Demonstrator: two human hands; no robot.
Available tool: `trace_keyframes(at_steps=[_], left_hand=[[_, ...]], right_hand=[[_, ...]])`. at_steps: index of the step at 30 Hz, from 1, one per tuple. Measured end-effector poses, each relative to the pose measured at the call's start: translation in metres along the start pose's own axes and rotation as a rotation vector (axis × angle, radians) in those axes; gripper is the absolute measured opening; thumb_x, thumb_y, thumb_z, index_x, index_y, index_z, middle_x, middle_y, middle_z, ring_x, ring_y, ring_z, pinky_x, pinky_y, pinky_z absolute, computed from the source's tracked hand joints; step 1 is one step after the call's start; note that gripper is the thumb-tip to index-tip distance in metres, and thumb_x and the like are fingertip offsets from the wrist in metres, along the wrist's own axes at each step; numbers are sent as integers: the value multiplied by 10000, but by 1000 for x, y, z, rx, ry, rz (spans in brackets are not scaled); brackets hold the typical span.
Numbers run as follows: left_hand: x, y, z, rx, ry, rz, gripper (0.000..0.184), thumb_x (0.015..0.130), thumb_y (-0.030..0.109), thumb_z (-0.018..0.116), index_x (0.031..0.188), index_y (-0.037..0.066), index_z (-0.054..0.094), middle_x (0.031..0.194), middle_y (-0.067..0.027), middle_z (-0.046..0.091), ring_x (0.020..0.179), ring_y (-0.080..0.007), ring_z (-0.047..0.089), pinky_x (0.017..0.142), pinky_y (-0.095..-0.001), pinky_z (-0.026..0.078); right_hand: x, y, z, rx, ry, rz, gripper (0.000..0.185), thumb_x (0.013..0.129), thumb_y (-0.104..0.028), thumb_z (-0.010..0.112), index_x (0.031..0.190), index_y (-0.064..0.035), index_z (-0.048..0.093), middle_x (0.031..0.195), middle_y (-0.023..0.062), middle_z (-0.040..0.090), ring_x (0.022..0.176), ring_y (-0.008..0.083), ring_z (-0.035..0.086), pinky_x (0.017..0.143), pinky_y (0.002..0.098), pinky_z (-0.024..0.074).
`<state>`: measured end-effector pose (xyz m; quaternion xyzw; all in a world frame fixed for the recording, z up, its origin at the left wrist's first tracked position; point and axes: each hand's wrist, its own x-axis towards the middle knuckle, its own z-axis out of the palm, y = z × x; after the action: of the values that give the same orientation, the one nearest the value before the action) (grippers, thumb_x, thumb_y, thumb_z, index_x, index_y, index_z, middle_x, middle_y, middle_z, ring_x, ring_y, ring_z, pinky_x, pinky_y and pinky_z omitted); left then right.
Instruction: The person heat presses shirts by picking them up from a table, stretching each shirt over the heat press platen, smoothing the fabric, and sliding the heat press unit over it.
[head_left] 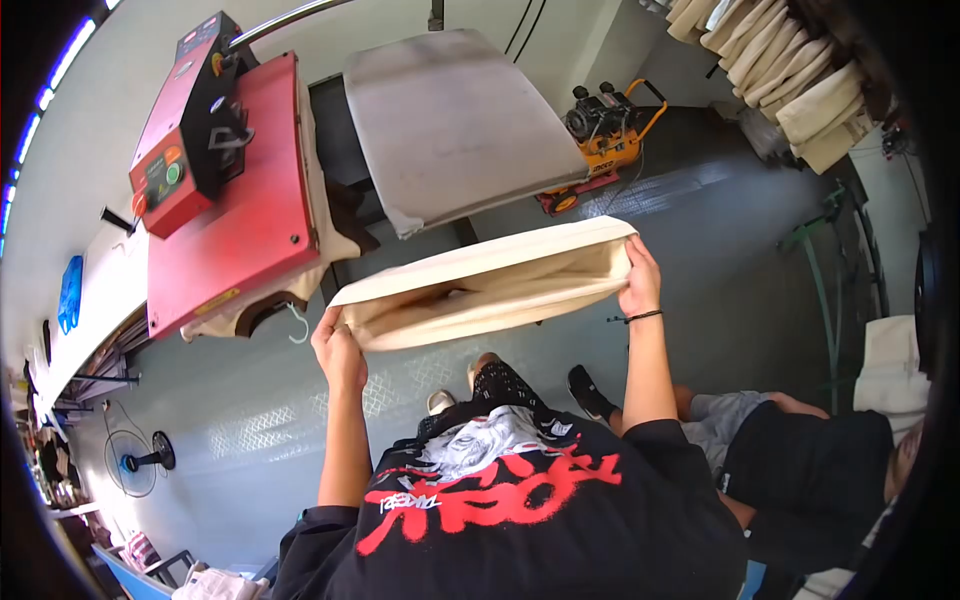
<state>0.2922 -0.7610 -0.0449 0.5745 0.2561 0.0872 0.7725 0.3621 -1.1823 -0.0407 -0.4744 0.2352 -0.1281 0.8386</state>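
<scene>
A cream fabric piece (480,285), two layers with a wide opening facing me, is stretched between my hands in front of my body. My left hand (340,350) grips its left corner, thumb and fingers closed on the edge. At the right corner, my right hand (640,276) pinches the cloth; a dark band circles that wrist. Whether the piece is a bag or a garment, I cannot tell. Just beyond it lies the grey padded platen (460,125) of a heat press, uncovered. The red upper plate (235,200) of the press is swung to the left, over more cream cloth.
A plastic hanger hook (298,324) juts below the press. An orange air compressor (605,150) stands on the floor behind the platen. Cream cloths (780,70) hang at upper right. Another person (800,460) sits close on my right. A fan (145,455) stands at left.
</scene>
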Motion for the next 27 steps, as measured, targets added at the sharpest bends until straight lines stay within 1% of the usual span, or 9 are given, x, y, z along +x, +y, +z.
trace_keyframes(at_steps=[4, 7, 11, 13, 17, 20, 21, 23, 27], left_hand=[[31, -17, 37, 1050, -66, 529, 384, 783, -29, 386, 1111, -98, 573, 1035, -304, 603, 951, -382, 612, 849, -373, 479], [87, -34, 62, 1388, -204, 215, 336, 762, 19, 465, 1051, -79, 606, 1010, -350, 571, 954, -444, 585, 822, -430, 482], [133, 27, 118, 1417, -131, 88, 263, 728, 50, 567, 958, -55, 641, 966, -297, 612, 943, -409, 605, 801, -445, 499], [172, 46, 152, 1509, -66, 61, 230, 717, 40, 600, 923, -49, 652, 954, -266, 633, 936, -382, 619, 807, -429, 509], [297, 65, 181, 1737, -17, -44, 204, 738, 83, 630, 904, -29, 666, 1016, -251, 630, 956, -360, 626, 808, -409, 514], [395, 65, 155, 1057, 248, -119, 323, 802, 185, 639, 1049, -24, 633, 1044, -217, 641, 931, -316, 641, 781, -379, 511], [390, 67, 158, 1057, 260, -126, 323, 802, 185, 639, 1049, -24, 633, 1044, -217, 641, 931, -316, 641, 781, -379, 511], [350, 76, 173, 212, 96, 185, 482, 840, 251, 632, 1227, -16, 527, 1077, -154, 621, 931, -238, 612, 808, -356, 489], [305, 23, 178, 825, 225, 372, 540, 869, 210, 613, 1333, 1, 431, 1155, -133, 591, 1024, -212, 569, 886, -315, 438]], right_hand=[[65, 17, -9, -944, -184, -363, 504, 782, 0, 561, 1274, 66, 478, 1241, 164, 549, 1103, 220, 547, 919, 291, 422], [140, 21, -4, -1143, -315, 447, 512, 729, 2, 584, 1236, 42, 534, 1065, 121, 612, 888, 194, 572, 764, 329, 465], [232, -12, 33, -943, -383, 424, 233, 796, -43, 530, 963, 47, 665, 833, 98, 637, 738, 176, 591, 645, 336, 478], [329, 6, 41, -1273, -675, 334, 183, 803, -43, 536, 890, 48, 669, 762, 91, 630, 650, 165, 584, 545, 338, 453], [353, -23, 175, -1005, -472, 310, 123, 812, -37, 591, 857, 44, 671, 821, 126, 656, 707, 201, 610, 655, 344, 491], [405, -5, 206, -217, -529, 213, 297, 817, -42, 631, 1097, 53, 597, 933, 113, 642, 756, 176, 607, 691, 300, 510], [402, -3, 208, -218, -538, 222, 297, 817, -42, 631, 1097, 53, 597, 933, 113, 642, 756, 176, 607, 691, 300, 510], [378, -6, 207, -516, -537, -26, 354, 825, -51, 630, 1163, 28, 562, 976, 98, 631, 766, 152, 598, 701, 280, 511], [359, 57, 171, -854, -525, -319, 402, 812, -106, 682, 1176, 26, 575, 1061, 111, 652, 934, 155, 610, 813, 276, 476]])
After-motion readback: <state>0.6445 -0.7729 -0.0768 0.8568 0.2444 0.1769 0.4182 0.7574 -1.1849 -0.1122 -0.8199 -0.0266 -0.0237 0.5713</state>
